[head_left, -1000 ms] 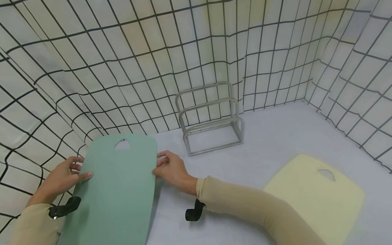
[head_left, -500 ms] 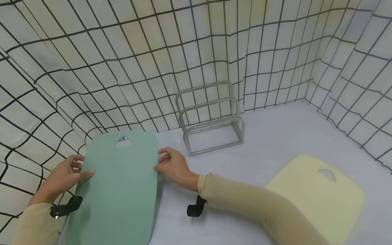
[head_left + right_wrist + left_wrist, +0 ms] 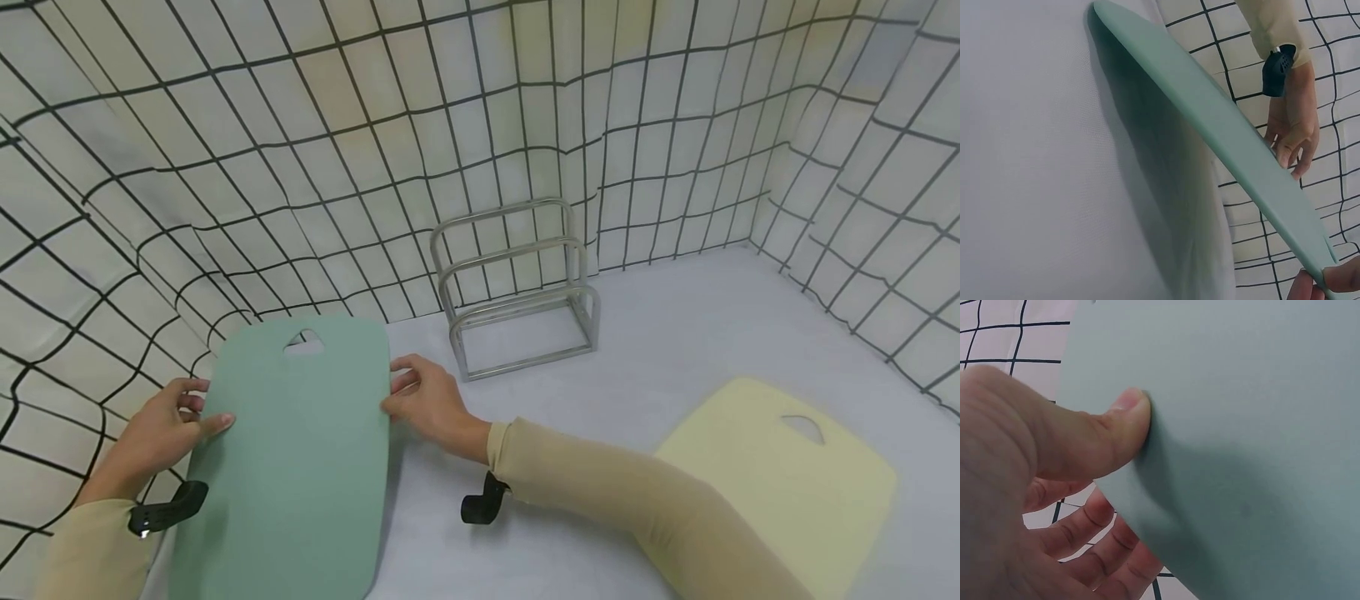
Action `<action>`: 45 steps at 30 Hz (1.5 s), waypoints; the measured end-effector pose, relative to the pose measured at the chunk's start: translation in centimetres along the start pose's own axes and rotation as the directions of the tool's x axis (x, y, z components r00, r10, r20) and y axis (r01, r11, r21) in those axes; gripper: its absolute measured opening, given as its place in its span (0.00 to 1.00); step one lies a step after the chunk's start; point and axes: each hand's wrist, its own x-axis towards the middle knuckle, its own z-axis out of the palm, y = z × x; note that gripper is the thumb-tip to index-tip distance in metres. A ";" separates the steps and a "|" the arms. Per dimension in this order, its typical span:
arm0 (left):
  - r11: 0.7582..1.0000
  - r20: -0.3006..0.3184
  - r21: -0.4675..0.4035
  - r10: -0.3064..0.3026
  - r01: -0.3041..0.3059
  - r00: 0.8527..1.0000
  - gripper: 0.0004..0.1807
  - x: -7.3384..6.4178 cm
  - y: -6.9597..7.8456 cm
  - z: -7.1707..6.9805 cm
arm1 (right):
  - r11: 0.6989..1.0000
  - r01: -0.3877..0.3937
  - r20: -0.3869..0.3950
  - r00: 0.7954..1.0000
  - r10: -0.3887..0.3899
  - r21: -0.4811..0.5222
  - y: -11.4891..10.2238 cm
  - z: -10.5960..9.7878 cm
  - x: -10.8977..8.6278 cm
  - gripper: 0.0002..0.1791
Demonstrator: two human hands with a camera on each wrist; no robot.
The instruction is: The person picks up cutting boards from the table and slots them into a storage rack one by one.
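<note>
The person's left hand [image 3: 150, 433] pinches the left edge of a pale-green, round-cornered flat board [image 3: 300, 467], thumb on its face. The board, slanted between both hands, sits slightly higher and further right in the head view than a second ago. The right hand [image 3: 431, 406] pinches its opposite edge. Beyond that hand stands a silvery, three-hooped metal rack [image 3: 513, 251]; to the hand's right lies a pale-yellow rounded board [image 3: 780, 475]. Only the right-wrist view shows the shadowed space beneath the green board.
</note>
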 end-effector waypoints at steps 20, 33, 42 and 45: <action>0.999 -0.006 -0.042 -0.014 0.014 1.000 0.44 -0.3 0.0 0.5 | 0.998 0.016 -0.003 1.000 -0.016 -0.058 -0.1 -0.3 0.3 0.28; 0.997 -0.025 -0.070 -0.036 0.034 0.999 0.46 -0.8 0.5 0.4 | 0.997 0.021 -0.004 1.000 -0.021 -0.070 -0.4 -0.4 0.4 0.28; 0.992 -0.029 -0.104 -0.076 0.073 0.997 0.45 -1.0 1.0 0.4 | 0.997 0.023 -0.014 1.000 -0.024 -0.080 -0.5 -0.4 0.6 0.29; 0.991 -0.038 -0.110 -0.082 0.078 0.996 0.44 -1.1 1.0 0.4 | 0.997 0.026 -0.010 1.000 -0.027 -0.073 -0.5 -0.4 0.7 0.29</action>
